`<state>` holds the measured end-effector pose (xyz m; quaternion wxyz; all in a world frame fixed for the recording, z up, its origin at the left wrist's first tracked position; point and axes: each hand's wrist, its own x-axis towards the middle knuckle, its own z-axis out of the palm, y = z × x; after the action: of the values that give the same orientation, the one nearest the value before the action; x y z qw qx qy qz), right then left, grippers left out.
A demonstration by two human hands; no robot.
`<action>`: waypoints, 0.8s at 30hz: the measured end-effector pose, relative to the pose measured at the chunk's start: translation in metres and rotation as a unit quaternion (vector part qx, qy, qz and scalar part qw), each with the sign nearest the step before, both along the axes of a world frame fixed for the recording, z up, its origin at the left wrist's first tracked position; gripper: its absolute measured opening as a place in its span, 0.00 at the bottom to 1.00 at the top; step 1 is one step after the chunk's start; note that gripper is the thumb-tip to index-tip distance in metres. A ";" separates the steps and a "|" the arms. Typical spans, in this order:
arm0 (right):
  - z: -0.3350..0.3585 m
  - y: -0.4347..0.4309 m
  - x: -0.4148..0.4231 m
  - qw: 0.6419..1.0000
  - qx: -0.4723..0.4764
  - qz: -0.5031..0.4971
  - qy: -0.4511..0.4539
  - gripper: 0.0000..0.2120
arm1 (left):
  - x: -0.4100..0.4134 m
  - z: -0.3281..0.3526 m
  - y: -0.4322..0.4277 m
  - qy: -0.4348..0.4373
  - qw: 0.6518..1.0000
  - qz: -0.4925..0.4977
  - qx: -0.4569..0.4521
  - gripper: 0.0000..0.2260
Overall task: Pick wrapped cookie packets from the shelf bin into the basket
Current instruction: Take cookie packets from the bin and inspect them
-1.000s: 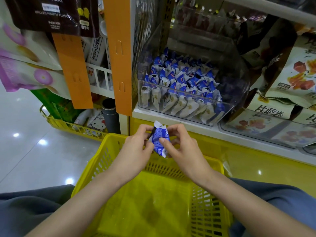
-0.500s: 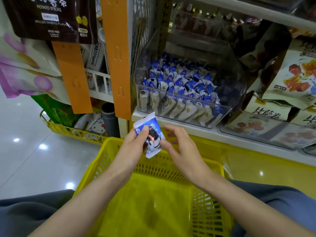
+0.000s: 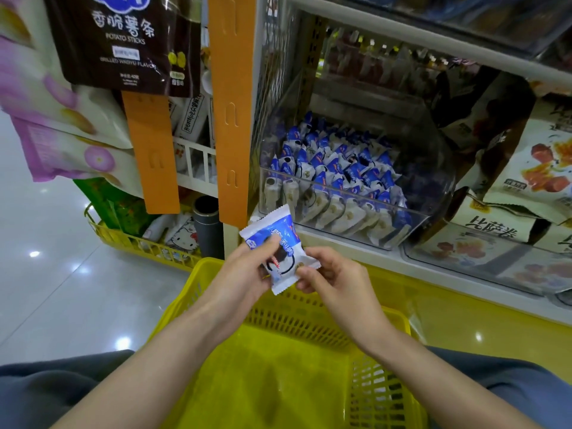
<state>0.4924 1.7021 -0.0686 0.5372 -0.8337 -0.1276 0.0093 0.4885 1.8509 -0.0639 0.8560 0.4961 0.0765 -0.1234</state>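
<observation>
A blue-and-white wrapped cookie packet (image 3: 275,243) is held flat, face up, above the far rim of the yellow basket (image 3: 278,382). My left hand (image 3: 247,270) grips its left side with the thumb on top. My right hand (image 3: 334,274) pinches its lower right corner. Behind them, a clear shelf bin (image 3: 346,193) holds several more of the same packets in rows. I see nothing lying in the basket.
An orange shelf post (image 3: 232,103) stands left of the bin. Snack bags (image 3: 526,168) fill the shelf to the right, and a dark potato-stick bag (image 3: 123,41) hangs at upper left. A low yellow tray (image 3: 123,239) of goods sits on the floor at left.
The packet was turned from edge-on to face up. My right hand let go of it for a moment, then took its lower right corner again. The view moved closer to the shelf.
</observation>
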 end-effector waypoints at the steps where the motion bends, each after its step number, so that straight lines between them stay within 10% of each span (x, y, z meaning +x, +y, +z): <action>1: -0.001 0.000 0.001 0.999 0.018 0.009 0.034 0.12 | -0.002 -0.002 0.001 -0.016 0.998 -0.009 0.062 0.09; 6: 0.001 -0.002 0.002 0.991 -0.115 0.071 -0.013 0.09 | -0.008 -0.006 0.007 -0.032 0.982 0.029 0.181 0.11; 13: 0.067 -0.009 0.075 0.965 -0.139 -0.101 -0.199 0.08 | -0.004 0.007 0.018 -0.057 0.981 0.039 0.182 0.12; 24: 0.079 0.003 0.148 0.918 -0.390 -0.071 0.028 0.19 | 0.000 0.005 0.026 -0.052 0.984 0.029 0.169 0.11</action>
<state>0.6408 1.7048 0.0102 0.1718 -0.9834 -0.0393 0.0442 0.4890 1.8768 -0.0585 0.7659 0.6370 0.0658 -0.0582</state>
